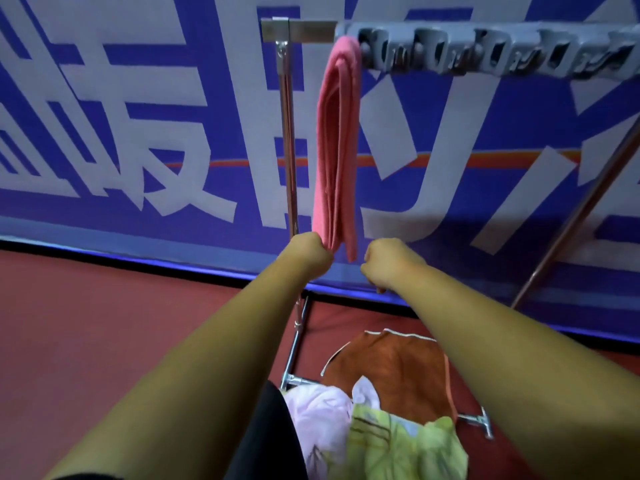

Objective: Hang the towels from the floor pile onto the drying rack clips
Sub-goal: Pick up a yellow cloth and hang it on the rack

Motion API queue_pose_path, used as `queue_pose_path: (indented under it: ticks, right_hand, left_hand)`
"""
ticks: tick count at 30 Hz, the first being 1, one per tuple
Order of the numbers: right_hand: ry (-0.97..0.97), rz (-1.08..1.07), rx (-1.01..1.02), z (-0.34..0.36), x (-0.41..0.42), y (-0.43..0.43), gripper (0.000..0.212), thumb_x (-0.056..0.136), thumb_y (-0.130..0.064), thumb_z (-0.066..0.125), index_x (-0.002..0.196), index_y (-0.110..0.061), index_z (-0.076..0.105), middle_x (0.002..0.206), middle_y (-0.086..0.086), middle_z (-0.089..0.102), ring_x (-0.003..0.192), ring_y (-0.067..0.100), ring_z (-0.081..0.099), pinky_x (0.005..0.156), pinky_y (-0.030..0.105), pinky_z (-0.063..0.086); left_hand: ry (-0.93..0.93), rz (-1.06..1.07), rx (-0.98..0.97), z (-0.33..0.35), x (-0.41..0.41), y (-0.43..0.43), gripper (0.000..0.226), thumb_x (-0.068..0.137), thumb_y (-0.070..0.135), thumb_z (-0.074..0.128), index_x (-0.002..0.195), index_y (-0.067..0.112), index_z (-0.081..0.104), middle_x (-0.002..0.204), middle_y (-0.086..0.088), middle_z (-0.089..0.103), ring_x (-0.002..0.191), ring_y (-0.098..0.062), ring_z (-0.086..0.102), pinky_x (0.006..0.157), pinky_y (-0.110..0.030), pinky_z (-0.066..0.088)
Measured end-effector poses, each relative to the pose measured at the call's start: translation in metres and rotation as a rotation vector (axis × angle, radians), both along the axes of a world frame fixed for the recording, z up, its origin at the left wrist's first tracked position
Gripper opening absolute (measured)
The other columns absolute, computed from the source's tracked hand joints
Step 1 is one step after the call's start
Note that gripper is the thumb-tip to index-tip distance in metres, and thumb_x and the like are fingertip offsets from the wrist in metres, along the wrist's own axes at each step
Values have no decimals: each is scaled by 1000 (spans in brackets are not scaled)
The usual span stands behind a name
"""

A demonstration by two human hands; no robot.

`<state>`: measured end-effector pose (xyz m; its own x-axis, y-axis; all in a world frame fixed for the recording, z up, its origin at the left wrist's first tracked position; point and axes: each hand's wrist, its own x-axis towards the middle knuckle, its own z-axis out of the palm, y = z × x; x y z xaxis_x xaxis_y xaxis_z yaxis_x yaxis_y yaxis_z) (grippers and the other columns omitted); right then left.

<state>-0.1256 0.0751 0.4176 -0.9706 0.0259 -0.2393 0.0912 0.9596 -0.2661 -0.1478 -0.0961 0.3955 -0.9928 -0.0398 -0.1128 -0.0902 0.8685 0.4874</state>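
Note:
A pink towel (337, 143) hangs folded from the leftmost clip of the grey clip bar (485, 51) on the drying rack. My left hand (310, 252) grips the towel's lower left edge. My right hand (384, 261) is curled into a fist just right of the towel's bottom corner, and I cannot see it holding any cloth. On the floor below lies the pile: an orange-brown towel (398, 372), a pale pink one (318, 420) and a green patterned one (398, 448).
The rack's chrome upright post (289, 150) stands left of the pink towel, its base frame (298, 344) on the red floor. A slanted rod (575, 220) runs at the right. A blue banner wall (138, 116) stands behind.

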Motion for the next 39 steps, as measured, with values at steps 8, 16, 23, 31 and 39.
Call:
queue_pose_path:
  ticks: [8,16,23,31,39]
  right_hand:
    - [-297,-217,-449,-127,22,27,29,99,-14,51,91,1,74,72,8,78,54,24,68,53,32,57]
    - [-550,-512,-719,-247,73,57,22,106,-18,48,87,-13,58,80,3,73,59,15,66,54,26,49]
    - [-676,-604,-598,-343,121,81,25,105,-15,45,89,-9,63,88,7,79,76,23,71,74,36,60]
    - [-708,-335,-390,-390,131,85,11,100,-9,57,107,-10,65,101,14,68,84,30,65,60,33,54]
    - [-763,-239,-245,-421,140,86,34,106,-17,49,132,-4,66,132,20,67,122,40,66,87,38,52]
  left_hand:
    - [-315,-116,-6,-107,32,28,29,94,20,57,87,3,80,78,-13,79,70,-31,75,73,-41,66]
    - [-626,-190,81,-224,72,69,31,96,10,50,95,-3,78,93,-13,81,81,-32,80,69,-44,65]
    - [-814,-156,-37,-329,128,92,30,102,17,55,123,2,70,121,-16,75,110,-33,74,95,-43,61]
    - [-806,-285,-146,-387,167,95,61,101,29,56,160,26,39,157,-14,47,144,-33,46,114,-39,39]
    - [-907,-232,-34,-422,160,97,53,97,27,68,148,18,59,151,-9,57,136,-29,56,111,-33,45]
